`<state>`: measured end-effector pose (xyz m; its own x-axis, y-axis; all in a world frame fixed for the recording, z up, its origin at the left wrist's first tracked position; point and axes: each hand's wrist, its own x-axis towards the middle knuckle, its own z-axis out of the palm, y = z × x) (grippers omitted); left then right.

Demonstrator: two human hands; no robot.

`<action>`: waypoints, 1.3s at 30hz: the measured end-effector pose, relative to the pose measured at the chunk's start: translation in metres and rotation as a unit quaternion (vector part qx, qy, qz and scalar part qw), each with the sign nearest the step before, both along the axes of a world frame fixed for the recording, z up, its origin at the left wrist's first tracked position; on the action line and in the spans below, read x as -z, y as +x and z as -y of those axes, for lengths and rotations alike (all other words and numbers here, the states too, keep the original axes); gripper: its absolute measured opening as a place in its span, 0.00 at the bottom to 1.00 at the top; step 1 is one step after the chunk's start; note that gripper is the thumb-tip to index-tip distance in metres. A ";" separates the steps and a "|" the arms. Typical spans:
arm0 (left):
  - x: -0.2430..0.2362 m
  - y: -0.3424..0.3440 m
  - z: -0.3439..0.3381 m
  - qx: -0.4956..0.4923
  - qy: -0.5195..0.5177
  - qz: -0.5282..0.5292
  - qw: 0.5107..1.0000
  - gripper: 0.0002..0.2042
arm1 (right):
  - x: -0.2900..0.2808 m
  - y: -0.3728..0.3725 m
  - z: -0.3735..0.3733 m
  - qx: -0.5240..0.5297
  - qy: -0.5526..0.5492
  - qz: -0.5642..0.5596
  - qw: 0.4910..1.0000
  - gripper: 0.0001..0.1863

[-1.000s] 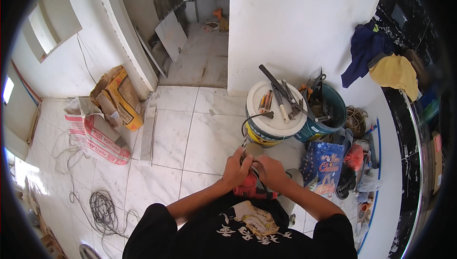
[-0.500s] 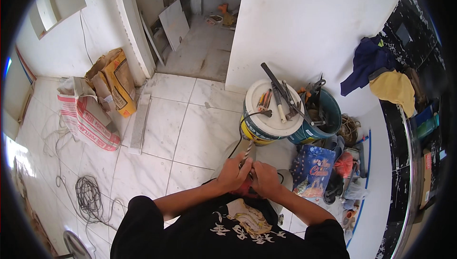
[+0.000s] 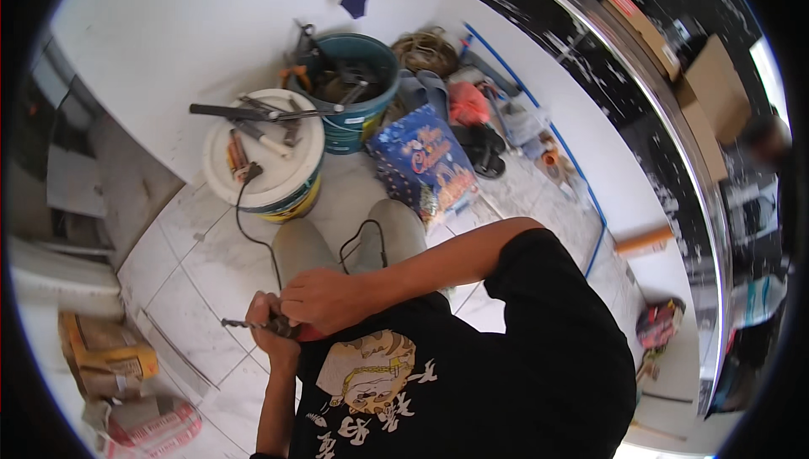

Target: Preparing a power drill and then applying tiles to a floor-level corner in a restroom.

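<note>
A red power drill lies against my lap, pointing left, most of its body hidden by my hands and shirt. From its dark chuck sticks a spiral drill bit. My left hand is closed round the chuck from below and left. Closed too, my right hand presses on the drill just behind the chuck; whether a small piece sits in its fingers is hidden. A black cord runs by my knee to a plug on a white bucket lid.
On the lid lie a hammer and other hand tools. Behind stands a teal bucket of tools. A blue printed bag, slippers and a rope coil are to the right. Torn sacks lie lower left; a counter curves along the right.
My view has turned to the right, so the buckets now appear further left and the counter shows more. The drill bit now points left instead of up; both hands stay closed at the drill.
</note>
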<state>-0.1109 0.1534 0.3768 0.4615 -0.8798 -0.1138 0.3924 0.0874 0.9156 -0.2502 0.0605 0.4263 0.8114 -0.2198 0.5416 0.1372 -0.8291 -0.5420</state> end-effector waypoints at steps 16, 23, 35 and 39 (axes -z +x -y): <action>-0.020 -0.026 -0.007 0.021 -0.005 0.015 1.000 0.13 | 0.001 -0.022 -0.022 0.067 0.110 -0.032 0.991 0.07; -0.009 -0.019 -0.006 0.062 -0.036 0.122 0.990 0.12 | 0.005 -0.028 -0.032 0.109 0.151 -0.007 0.982 0.09; -0.013 -0.022 -0.001 0.041 -0.030 0.087 0.995 0.12 | -0.003 -0.025 -0.027 0.092 0.186 -0.124 0.970 0.05; -0.024 -0.032 0.006 0.032 0.003 0.106 0.994 0.13 | -0.022 -0.037 -0.017 0.106 0.300 -0.175 0.932 0.08</action>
